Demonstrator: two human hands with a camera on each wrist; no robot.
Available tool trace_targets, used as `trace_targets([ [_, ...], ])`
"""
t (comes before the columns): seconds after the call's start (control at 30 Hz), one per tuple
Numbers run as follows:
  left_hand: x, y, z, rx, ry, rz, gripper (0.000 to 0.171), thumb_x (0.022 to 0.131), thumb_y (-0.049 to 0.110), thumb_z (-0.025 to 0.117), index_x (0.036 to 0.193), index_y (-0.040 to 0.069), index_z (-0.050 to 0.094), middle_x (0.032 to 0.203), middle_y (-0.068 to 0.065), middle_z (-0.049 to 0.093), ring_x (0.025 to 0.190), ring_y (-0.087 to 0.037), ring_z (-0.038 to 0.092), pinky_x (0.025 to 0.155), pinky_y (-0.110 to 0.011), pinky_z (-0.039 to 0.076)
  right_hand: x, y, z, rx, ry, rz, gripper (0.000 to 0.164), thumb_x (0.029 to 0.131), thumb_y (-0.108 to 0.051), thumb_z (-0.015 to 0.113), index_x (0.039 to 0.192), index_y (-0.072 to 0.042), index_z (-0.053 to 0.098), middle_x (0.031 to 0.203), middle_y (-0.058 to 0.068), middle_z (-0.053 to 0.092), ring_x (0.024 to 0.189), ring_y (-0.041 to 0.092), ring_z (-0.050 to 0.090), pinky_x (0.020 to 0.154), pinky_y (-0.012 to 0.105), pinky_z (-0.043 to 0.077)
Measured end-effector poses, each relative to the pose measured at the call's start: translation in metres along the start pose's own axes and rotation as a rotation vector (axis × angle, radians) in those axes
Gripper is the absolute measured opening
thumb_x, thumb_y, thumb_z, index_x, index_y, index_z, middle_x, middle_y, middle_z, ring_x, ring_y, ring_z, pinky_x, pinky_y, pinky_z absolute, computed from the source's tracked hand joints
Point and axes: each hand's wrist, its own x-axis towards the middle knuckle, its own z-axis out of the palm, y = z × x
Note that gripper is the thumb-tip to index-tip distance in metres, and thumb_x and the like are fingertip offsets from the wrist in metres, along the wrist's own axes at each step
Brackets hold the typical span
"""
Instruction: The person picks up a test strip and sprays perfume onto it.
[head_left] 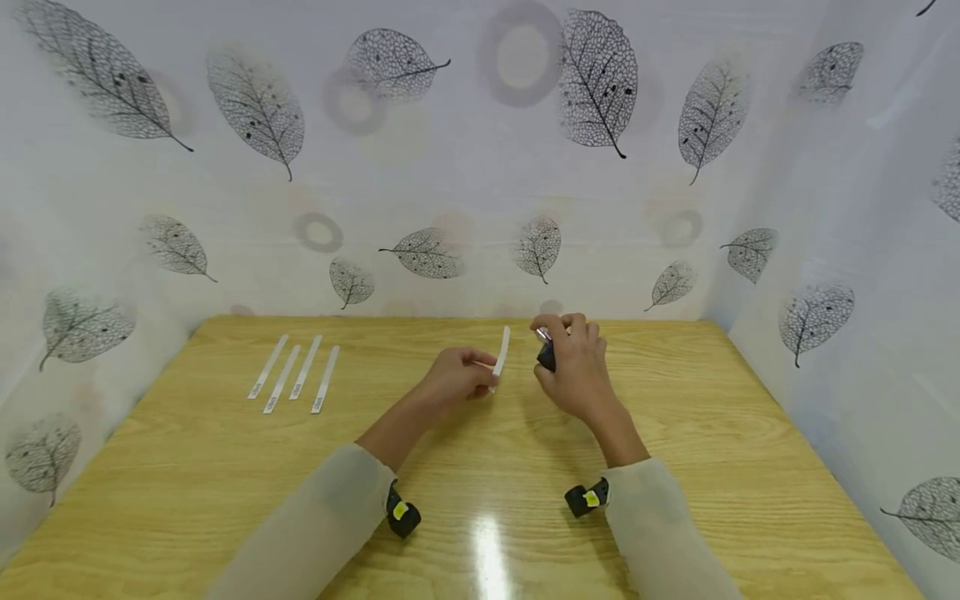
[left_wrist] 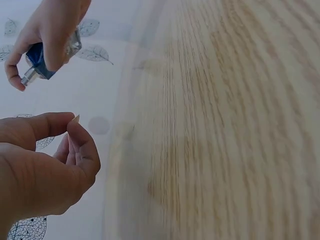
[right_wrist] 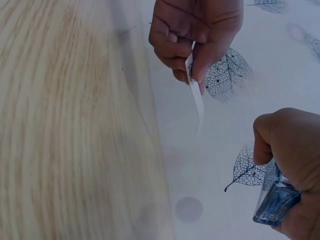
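My left hand [head_left: 453, 377] pinches a white paper strip [head_left: 502, 350] near its lower end, between thumb and fingers. The strip stands up and bends slightly, with dark print by the pinched end in the right wrist view. Across from it, my right hand [head_left: 579, 377] grips a small dark blue glass perfume bottle [right_wrist: 277, 200] with a silver spray top. In the left wrist view the forefinger lies at the silver nozzle [left_wrist: 29, 76]. A short gap separates bottle and strip. Most of the bottle hides behind the fingers in the head view.
Several more white strips [head_left: 325, 379] with printed ends lie side by side on the left of the wooden table [head_left: 480, 467]. A pale cloth backdrop [head_left: 465, 183] with leaf prints rises behind the table and along both sides.
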Motion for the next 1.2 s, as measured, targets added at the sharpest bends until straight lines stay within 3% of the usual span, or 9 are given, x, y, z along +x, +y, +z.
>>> trace_targets([
  [0.23, 0.014, -0.001, 0.007, 0.047, 0.035, -0.018, 0.026, 0.091, -0.004, 0.070, 0.116, -0.005, 0.066, 0.095, -0.014, 0.068, 0.072, -0.015, 0.063, 0.066, -0.026, 0.055, 0.001, 0.004, -0.006, 0.008, 0.010, 0.003, 0.059, 0.086, -0.009, 0.079, 0.134, -0.023, 0.048, 0.129, 0.025, 0.043, 0.107, 0.044, 0.041, 0.085, 0.063, 0.038],
  [0.5, 0.021, 0.001, 0.007, 0.124, 0.090, -0.061, 0.027, 0.089, -0.005, 0.074, 0.116, -0.005, 0.067, 0.102, -0.016, 0.068, 0.074, -0.018, 0.068, 0.071, -0.031, 0.060, 0.002, 0.003, -0.012, 0.024, 0.013, 0.001, 0.058, 0.086, -0.008, 0.078, 0.134, -0.022, 0.049, 0.129, 0.025, 0.043, 0.106, 0.044, 0.040, 0.084, 0.061, 0.037],
  [0.67, 0.027, 0.002, 0.006, 0.156, 0.113, -0.075, 0.027, 0.088, -0.006, 0.075, 0.114, -0.005, 0.068, 0.102, -0.016, 0.068, 0.073, -0.017, 0.067, 0.068, -0.028, 0.060, 0.002, 0.003, -0.014, 0.025, 0.012, 0.001, 0.058, 0.086, -0.008, 0.078, 0.134, -0.022, 0.049, 0.128, 0.025, 0.043, 0.106, 0.044, 0.040, 0.084, 0.062, 0.037],
  [1.2, 0.040, 0.006, 0.006, 0.245, 0.142, -0.137, 0.016, 0.086, -0.010, 0.074, 0.101, -0.006, 0.068, 0.085, -0.013, 0.067, 0.060, -0.015, 0.063, 0.059, -0.025, 0.058, 0.001, 0.006, -0.015, 0.050, 0.002, 0.005, 0.058, 0.086, -0.008, 0.078, 0.134, -0.023, 0.050, 0.129, 0.024, 0.043, 0.106, 0.043, 0.039, 0.085, 0.060, 0.035],
])
